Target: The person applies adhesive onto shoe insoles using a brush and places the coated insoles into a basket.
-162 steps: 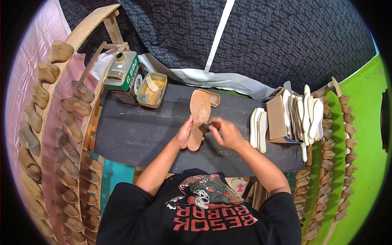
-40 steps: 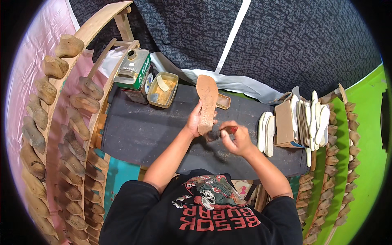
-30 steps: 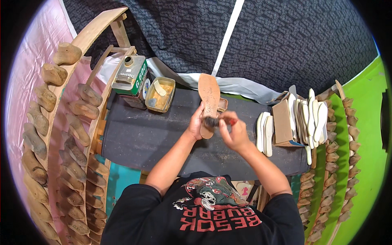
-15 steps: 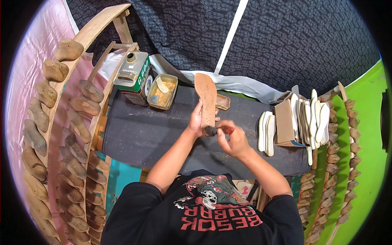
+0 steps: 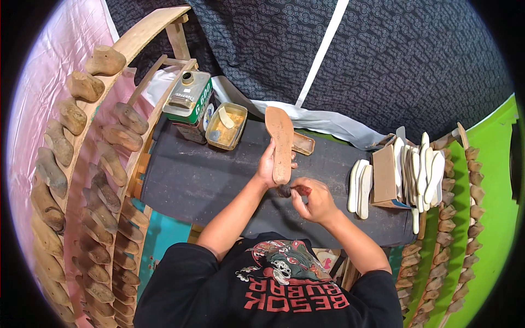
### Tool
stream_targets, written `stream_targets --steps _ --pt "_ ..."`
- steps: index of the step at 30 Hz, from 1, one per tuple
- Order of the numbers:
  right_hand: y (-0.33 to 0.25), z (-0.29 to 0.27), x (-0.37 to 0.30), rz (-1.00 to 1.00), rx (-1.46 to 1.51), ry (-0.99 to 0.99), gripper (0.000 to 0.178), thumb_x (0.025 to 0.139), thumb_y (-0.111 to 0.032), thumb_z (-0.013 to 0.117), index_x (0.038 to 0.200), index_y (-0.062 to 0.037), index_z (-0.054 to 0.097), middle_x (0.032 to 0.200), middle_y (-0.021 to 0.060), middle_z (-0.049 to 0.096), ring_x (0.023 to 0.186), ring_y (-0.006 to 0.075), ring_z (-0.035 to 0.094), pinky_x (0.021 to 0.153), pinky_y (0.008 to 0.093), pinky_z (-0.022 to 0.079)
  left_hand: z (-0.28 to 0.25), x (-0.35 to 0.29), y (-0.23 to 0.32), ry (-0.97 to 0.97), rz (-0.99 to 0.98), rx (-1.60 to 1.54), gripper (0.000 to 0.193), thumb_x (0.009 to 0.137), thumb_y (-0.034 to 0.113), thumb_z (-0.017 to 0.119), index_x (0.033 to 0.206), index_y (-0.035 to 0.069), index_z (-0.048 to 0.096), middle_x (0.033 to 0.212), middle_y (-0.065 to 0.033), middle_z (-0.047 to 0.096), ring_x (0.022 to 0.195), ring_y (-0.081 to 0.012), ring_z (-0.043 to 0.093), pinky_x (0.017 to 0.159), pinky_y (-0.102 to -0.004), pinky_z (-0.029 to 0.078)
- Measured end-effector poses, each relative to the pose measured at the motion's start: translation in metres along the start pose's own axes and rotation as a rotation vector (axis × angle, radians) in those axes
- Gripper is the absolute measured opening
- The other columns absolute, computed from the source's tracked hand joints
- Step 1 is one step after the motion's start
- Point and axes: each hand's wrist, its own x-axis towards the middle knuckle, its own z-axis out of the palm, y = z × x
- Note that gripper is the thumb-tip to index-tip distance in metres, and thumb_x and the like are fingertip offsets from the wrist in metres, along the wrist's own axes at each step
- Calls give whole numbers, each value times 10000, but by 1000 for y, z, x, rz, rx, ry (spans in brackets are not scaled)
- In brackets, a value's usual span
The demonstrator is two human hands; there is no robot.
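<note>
In the left hand [image 5: 268, 165], a tan shoe sole [image 5: 280, 136], held above the dark table [image 5: 183, 177], broad end away, narrow end toward the body. Gripped from the left at waist and lower part, wrapped underneath, with fingertips showing past the right edge. In the right hand [image 5: 313, 203], a brush [image 5: 285, 191], dark-bristled and reddish-handled, pinched between thumb and bent fingers with hardly any gap. Bristles just beside the narrow end; contact impossible to tell. Beyond the sole's right edge, a small tray [image 5: 304, 144]; farther right, a cardboard box [image 5: 385, 183] packed with white sole-shaped pieces [image 5: 418, 169]. Handling, as judged: light, thin, stiff enough to stay straight when held off-centre, probably with some give in bending; unlikely to break. Upper face possibly tacky, unconfirmed. Best taken by the side edges at the waist, supported from beneath, leaving the upper face untouched.
</note>
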Motion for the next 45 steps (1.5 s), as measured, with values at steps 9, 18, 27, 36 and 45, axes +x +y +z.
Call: stream_targets --steps 9,18,27,36,45 --pt "19 -22 16 142 -74 240 165 852 -48 695 989 -14 609 838 124 640 689 272 643 644 365 531 37 -9 3 -43 -28 -37 520 1052 556 373 1305 150 575 1057 -51 671 905 -178 644 779 -383 560" --pt "14 -21 -10 72 -10 147 166 828 -32 688 977 -3 619 798 110 650 638 239 639 592 342 515 5 -5 2 -177 -33 -11 564 1051 567 366 1337 111 534 1099 -56 635 909 -179 618 762 -389 564" --pt "18 -5 -20 26 -175 115 137 805 -59 692 917 -61 614 746 78 633 576 239 582 558 363 460 -2 -14 -23 -4 8 67 589 1043 586 369 1366 116 517 1158 -36 615 961 -166 598 793 -358 542" --pt "35 -4 -15 109 -160 252 176 804 -56 702 965 -32 633 765 70 647 596 251 600 585 366 465 3 -18 -43 14 -64 29 579 1039 568 413 1345 96 546 1187 -52 625 1023 -160 612 852 -346 550" --pt "16 15 -52 101 -73 95 158 824 -67 691 960 -42 615 817 102 658 642 296 622 605 390 484 -23 -26 -48 79 60 -21 611 1035 592 391 1369 98 525 1219 -43 597 959 -180 597 799 -392 570"
